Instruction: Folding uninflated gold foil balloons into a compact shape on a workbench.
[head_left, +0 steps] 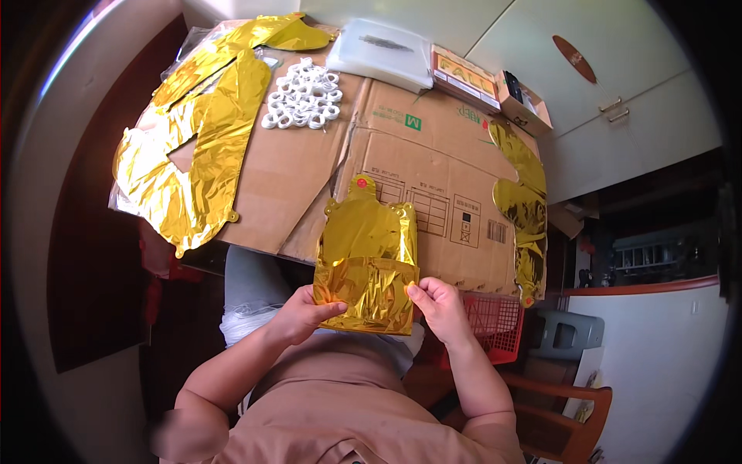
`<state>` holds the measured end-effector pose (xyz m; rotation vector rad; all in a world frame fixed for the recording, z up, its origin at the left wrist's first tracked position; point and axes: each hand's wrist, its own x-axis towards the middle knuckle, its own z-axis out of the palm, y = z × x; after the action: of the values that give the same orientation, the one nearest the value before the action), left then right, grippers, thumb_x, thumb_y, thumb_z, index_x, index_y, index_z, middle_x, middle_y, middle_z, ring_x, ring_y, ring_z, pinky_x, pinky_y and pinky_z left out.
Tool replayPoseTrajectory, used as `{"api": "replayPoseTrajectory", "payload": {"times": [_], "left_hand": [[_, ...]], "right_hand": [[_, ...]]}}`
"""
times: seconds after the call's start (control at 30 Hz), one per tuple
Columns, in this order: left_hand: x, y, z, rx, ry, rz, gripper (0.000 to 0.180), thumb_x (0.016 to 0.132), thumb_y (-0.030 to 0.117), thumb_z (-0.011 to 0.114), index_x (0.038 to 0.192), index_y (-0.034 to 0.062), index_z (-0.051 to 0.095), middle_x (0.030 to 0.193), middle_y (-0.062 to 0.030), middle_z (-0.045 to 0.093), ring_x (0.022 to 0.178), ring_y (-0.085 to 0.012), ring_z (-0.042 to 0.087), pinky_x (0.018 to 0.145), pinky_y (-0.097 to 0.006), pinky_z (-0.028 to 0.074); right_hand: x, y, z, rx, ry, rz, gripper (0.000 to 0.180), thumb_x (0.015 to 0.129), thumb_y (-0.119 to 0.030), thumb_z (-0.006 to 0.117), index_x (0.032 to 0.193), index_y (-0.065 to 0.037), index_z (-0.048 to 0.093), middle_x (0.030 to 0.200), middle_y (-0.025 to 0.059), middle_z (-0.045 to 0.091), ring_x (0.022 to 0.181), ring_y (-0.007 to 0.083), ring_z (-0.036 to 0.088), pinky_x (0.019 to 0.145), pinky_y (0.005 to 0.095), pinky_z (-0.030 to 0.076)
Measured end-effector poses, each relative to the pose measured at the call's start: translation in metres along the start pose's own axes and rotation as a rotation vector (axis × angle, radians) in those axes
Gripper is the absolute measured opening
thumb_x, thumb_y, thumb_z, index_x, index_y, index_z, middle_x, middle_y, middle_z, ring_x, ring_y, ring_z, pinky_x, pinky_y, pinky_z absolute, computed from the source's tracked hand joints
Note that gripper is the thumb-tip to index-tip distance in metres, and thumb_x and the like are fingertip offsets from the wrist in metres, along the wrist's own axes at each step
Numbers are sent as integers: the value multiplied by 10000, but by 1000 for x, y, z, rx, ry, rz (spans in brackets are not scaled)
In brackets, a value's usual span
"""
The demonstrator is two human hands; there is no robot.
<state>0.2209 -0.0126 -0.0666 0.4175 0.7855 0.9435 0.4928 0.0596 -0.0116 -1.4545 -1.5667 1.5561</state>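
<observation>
A flat gold foil balloon (367, 232) lies partly on the cardboard and hangs over its near edge toward my lap. Its lower part is folded up over itself. My left hand (303, 315) pinches the fold at the left side, thumb on top. At the right side my right hand (439, 305) grips the edge between thumb and fingers. A tab with a red dot (362, 183) sticks up at the balloon's far end.
Gold foil balloons (224, 116) cover the left of the cardboard-topped table (290, 185); another gold balloon (519, 193) lies along its right edge. White string coils (305, 97), a translucent plastic box (380, 54) and small boxes (466, 76) stand at the back. A red crate (495, 329) is below.
</observation>
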Motion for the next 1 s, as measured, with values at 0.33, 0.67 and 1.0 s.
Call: {"api": "replayPoseTrajectory", "payload": {"times": [0.33,0.67,1.0], "left_hand": [[4,-2,-4,137,20,20,267,946,42,668,1210,4,655,1172,-51,689,1065,-141,633,959,-323,497],[2,5,3,75,31,13,364,942,77,675,1291,9,598,1223,-63,674,1100,-156,632,970,-326,490],[-5,11,8,116,68,10,268,977,75,641,1224,-27,640,1180,-60,681,1074,-133,617,967,-304,483]], "right_hand": [[-5,-1,12,-84,245,-70,253,866,-179,794,975,11,667,784,41,668,685,76,610,632,243,523],[-5,-15,11,-214,248,-97,243,944,-213,707,1017,16,669,738,55,682,579,95,606,538,255,489],[-10,-18,44,-323,492,-189,252,929,-127,710,1106,5,588,787,98,710,666,112,649,618,266,514]]}}
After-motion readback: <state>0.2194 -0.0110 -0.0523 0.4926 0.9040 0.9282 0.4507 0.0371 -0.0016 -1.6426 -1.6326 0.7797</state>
